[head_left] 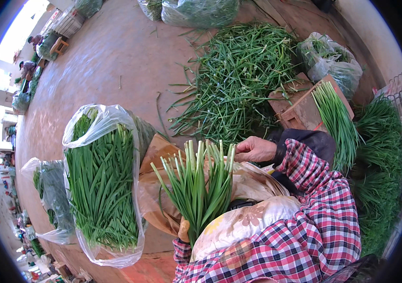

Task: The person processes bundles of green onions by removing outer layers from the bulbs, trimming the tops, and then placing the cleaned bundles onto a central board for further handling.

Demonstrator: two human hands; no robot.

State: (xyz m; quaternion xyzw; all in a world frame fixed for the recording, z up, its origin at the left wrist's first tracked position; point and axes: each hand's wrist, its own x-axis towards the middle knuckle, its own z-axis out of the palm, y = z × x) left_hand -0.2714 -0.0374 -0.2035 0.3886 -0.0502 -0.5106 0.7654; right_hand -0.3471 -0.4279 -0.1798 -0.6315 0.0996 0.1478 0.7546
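A loose bunch of garlic chives (201, 191) stands upright over my lap, pale stem ends up and green leaves hanging down. My left hand (183, 229) is closed around its lower leafy part, with most of the fingers hidden behind the leaves. Beside the pale stem tops, my right hand (256, 149) is closed in a pinch at the bunch's right edge. What lies between those fingertips is too small to make out. Under the bunch, a brown and cream apron (253, 181) covers my lap.
To my left stands an open clear bag of chives (102, 184), with a smaller bag (57, 198) beyond it. Ahead, loose greens (243, 75) lie heaped on the floor. A cardboard box (300, 101) bears another bunch (333, 118); more chives (378, 188) lie at right.
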